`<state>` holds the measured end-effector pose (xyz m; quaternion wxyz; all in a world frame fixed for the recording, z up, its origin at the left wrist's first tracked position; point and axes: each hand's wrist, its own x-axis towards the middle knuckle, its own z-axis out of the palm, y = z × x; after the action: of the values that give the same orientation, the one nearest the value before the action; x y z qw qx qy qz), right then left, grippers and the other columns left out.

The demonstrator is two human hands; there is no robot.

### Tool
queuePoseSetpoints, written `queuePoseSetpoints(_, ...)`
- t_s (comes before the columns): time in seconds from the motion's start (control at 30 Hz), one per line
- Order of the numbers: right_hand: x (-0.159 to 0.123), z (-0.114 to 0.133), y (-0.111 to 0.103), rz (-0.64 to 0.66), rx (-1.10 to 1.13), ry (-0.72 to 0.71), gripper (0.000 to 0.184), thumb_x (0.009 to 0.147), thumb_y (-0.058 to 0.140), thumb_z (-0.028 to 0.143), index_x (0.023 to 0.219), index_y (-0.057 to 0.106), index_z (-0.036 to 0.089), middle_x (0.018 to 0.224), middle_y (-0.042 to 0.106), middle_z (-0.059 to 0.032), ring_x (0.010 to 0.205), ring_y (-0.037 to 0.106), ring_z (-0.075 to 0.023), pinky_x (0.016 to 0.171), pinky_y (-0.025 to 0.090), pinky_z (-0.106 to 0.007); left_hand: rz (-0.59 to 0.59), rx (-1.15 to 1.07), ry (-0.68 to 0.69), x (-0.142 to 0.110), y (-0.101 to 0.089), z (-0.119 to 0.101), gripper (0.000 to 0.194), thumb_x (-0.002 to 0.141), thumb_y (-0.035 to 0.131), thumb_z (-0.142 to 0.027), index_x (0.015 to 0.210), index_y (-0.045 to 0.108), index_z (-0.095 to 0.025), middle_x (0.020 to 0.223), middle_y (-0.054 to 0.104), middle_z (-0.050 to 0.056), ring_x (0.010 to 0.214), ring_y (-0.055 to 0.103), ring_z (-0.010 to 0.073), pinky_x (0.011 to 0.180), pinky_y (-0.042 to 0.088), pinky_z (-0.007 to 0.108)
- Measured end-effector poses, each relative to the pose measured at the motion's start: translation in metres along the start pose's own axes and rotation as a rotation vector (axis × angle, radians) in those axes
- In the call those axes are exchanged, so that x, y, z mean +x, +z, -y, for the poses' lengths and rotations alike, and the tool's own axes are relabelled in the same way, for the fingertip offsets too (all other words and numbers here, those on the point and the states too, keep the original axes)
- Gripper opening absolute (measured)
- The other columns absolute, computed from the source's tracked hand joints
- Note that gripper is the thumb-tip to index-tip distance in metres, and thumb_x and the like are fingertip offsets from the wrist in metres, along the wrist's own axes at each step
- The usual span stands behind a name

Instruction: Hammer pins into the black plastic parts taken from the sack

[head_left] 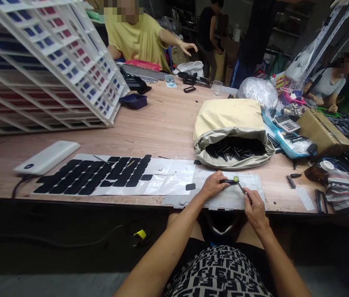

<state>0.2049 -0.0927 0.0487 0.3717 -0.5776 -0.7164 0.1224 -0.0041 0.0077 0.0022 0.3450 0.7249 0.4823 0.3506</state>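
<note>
My left hand (214, 185) is closed around one end of a slim black piece (229, 181), held low over a pale grey mat (220, 201). At its far end sits a small yellow-green disc (235, 178). My right hand (255, 206) grips a thin metal tool (241, 187) whose tip meets the piece by the disc; its exact kind is too small to tell. To the left, a white sheet (165, 187) bears rows of black rounded patches (83, 177). Just beyond my hands lies a cream sack (226, 115), its mouth facing me, with many slim black pieces (233, 149) inside.
A white plastic crate (112, 111) stands at left, near a white flat device (49, 156). On the right are a calculator (286, 123), a cardboard box (324, 132), a brown jar (318, 171) and striped cloth (345, 192). Other people work across the table.
</note>
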Motion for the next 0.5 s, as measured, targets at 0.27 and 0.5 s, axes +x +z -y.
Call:
queuePoseSetpoints(0.27, 0.023, -0.066, -0.034, -0.238, -0.456, 0.062, 0.033, 0.096, 0.042, 0.026, 0.116, 0.067, 0.02, 0.091, 0.066, -0.0072, 0.091, 0.061, -0.0204, 0.08, 0.047, -0.031, 0.013, 0.023, -0.006, -0.004, 0.001, -0.003, 0.013, 0.078, 0.071, -0.025, 0.09, 0.077, -0.022, 0.087, 0.06, 0.001, 0.086, 0.06, 0.017, 0.078, 0.047, 0.028)
queuePoseSetpoints(0.5, 0.032, -0.107, -0.037, -0.315, -0.8, 0.022, 0.029, 0.092, 0.043, 0.016, 0.11, 0.065, 0.02, 0.082, 0.06, -0.0057, 0.074, 0.053, -0.0189, 0.068, 0.04, -0.031, 0.031, 0.015, -0.002, -0.001, -0.005, -0.012, 0.013, 0.077, 0.066, -0.026, 0.086, 0.074, -0.021, 0.085, 0.06, 0.003, 0.082, 0.059, 0.0179, 0.073, 0.045, 0.028)
